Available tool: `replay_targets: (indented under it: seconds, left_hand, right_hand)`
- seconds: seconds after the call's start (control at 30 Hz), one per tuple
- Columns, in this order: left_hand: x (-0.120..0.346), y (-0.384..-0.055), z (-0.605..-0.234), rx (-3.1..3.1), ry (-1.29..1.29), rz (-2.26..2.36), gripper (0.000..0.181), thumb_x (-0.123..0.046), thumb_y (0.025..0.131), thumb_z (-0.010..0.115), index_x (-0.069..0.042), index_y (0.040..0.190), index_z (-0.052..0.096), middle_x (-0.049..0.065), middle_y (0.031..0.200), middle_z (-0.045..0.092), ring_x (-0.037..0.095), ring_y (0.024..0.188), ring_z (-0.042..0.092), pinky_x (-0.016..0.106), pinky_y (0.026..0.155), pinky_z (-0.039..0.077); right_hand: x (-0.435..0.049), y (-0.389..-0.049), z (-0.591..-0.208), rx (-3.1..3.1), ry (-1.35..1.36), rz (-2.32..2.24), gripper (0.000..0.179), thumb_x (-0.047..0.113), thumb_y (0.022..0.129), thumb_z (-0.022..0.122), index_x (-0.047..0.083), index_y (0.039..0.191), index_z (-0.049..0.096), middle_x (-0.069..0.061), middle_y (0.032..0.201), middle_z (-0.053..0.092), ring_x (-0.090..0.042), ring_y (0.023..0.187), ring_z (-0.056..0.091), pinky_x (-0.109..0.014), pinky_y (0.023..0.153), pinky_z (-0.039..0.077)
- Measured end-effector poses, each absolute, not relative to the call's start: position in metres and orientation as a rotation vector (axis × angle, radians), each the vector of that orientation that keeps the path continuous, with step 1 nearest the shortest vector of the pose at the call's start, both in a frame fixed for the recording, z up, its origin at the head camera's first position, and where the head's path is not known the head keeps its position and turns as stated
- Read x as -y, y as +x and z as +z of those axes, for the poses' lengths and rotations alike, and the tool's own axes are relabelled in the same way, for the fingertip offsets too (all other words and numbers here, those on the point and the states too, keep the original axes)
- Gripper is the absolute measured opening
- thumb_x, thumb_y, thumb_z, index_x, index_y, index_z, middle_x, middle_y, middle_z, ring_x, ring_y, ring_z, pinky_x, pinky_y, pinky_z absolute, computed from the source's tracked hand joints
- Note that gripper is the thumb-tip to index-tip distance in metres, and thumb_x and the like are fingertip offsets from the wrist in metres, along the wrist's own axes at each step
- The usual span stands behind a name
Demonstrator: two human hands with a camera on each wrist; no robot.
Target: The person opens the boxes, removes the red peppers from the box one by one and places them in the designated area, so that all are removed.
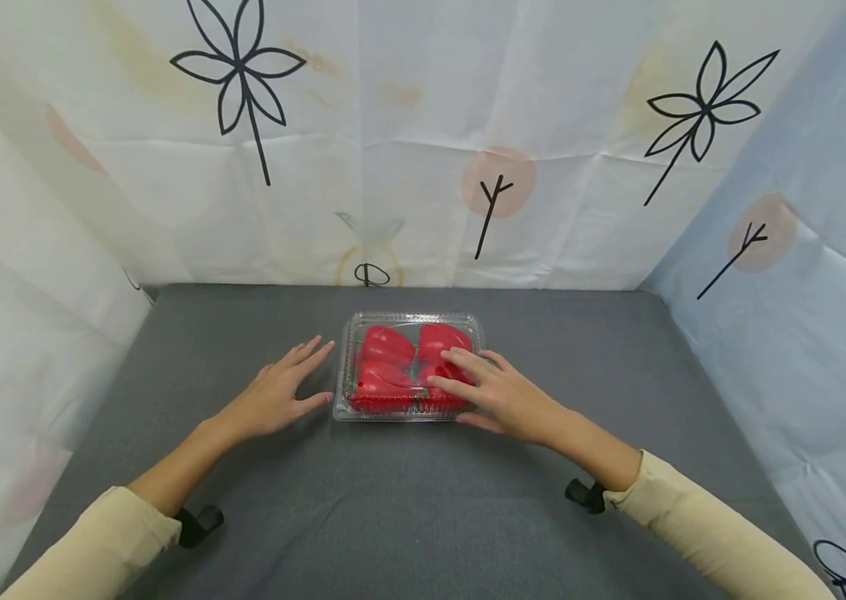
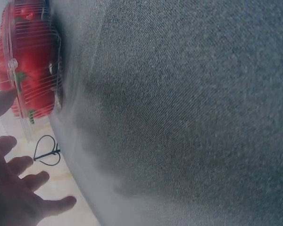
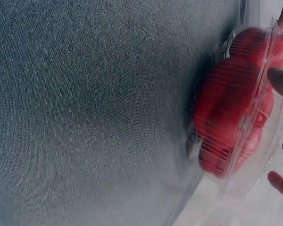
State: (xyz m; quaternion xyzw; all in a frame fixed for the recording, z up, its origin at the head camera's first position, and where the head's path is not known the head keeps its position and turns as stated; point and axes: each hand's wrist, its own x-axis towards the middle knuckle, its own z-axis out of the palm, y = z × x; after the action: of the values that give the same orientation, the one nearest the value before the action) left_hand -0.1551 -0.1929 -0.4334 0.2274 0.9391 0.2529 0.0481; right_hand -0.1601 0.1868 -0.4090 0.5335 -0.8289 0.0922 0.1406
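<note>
A clear plastic clamshell box (image 1: 392,418) sits on the grey cloth in the head view, its lid closed. Inside are several glossy red vegetables (image 1: 387,342) with green stems, like bell peppers or tomatoes. My left hand (image 1: 276,396) is just left of the box, fingers spread and thumb close to its edge; the left wrist view has the box (image 2: 13,63) beyond the thumb. Over the box's right side reaches my right hand (image 1: 501,396), its fingers extended and apart above the lid. In the right wrist view its thumb overlaps the box rim (image 3: 245,125).
A grey cloth-covered table (image 1: 423,517) lies under everything. White printed curtains (image 1: 407,108) stand behind it and on both sides. Each wrist wears a black band with a mount (image 1: 200,525).
</note>
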Motion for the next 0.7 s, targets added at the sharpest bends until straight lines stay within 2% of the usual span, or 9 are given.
replay_targets:
  seconds: [0.1,0.23,0.37,0.53,0.7]
  left_hand:
    - [0.192,-0.155,-0.436,-2.803,0.707,0.875,0.079,-0.03,0.092,0.07,-0.007,0.156,0.029,0.022,0.158,0.029,0.045,0.142,0.033,0.071,0.105,0.029]
    - [0.192,-0.154,-0.438,-2.709,0.711,1.037,0.077,-0.023,0.092,0.072,-0.001,0.154,0.031,0.023,0.153,0.038,0.043,0.132,0.048,0.063,0.104,0.038]
    - [0.194,-0.152,-0.439,-2.6,0.705,1.195,0.072,-0.017,0.092,0.072,0.003,0.151,0.035,0.026,0.145,0.048,0.04,0.115,0.062,0.055,0.094,0.05]
    - [0.194,-0.152,-0.44,-2.471,0.649,1.325,0.069,-0.015,0.092,0.071,0.004,0.149,0.036,0.028,0.137,0.054,0.038,0.11,0.066,0.047,0.088,0.055]
    - [0.193,-0.152,-0.442,-2.288,0.537,1.473,0.068,-0.012,0.093,0.069,0.007,0.149,0.034,0.028,0.132,0.058,0.034,0.11,0.066,0.034,0.086,0.056]
  right_hand:
    - [-0.183,-0.16,-0.412,2.359,1.572,0.265,0.08,0.022,0.073,0.089,0.019,0.144,0.052,-0.018,0.142,0.05,-0.03,0.133,0.045,-0.057,0.1,0.045]
    - [-0.176,-0.158,-0.415,2.351,1.596,0.252,0.074,0.019,0.075,0.087,0.021,0.142,0.056,-0.017,0.142,0.05,-0.03,0.135,0.043,-0.055,0.1,0.046]
    - [-0.17,-0.157,-0.416,2.348,1.599,0.267,0.069,0.017,0.075,0.087,0.02,0.138,0.059,-0.017,0.141,0.051,-0.031,0.136,0.043,-0.055,0.101,0.045]
    - [-0.161,-0.155,-0.418,2.348,1.599,0.253,0.068,0.018,0.075,0.087,0.021,0.137,0.059,-0.016,0.141,0.051,-0.03,0.136,0.042,-0.053,0.103,0.045]
    - [-0.151,-0.154,-0.419,2.309,1.618,0.246,0.063,0.016,0.077,0.085,0.02,0.135,0.062,-0.015,0.139,0.053,-0.032,0.136,0.043,-0.053,0.103,0.044]
